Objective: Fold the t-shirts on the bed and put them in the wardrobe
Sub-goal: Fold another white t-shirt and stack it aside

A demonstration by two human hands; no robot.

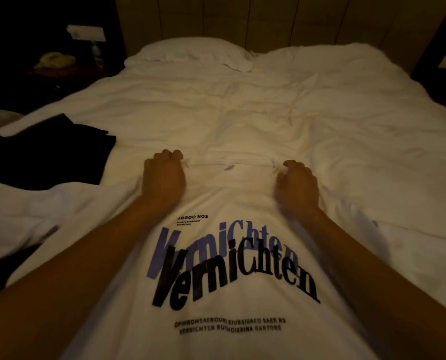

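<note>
A white t-shirt (216, 294) lies printed side up on the bed (320, 131), right below my view, its long axis running from me toward the headboard (268, 19). Its collar end points away from me, and the large black and lilac lettering reads upright from where I look. The near hem is cut off by the bottom of the view, and white on white makes the shirt's right edge hard to separate from the duvet. The left hand (163, 178) has its fingers curled, pinching the cloth at the left side of the collar; the right hand (296, 185) is curled the same way and pinches the right side, though motion blur softens it. Both forearms lie across the shirt and hide part of it. A second white garment (21, 216) lies bunched to the left, touching the shirt, its shape unclear. Beyond it, a dark garment (45, 154) lies at the bed's left edge, partly out of view. A pillow (188, 55) sits at the head. The room is dim; things on the left nightstand (55, 61) are too dark to identify.
</note>
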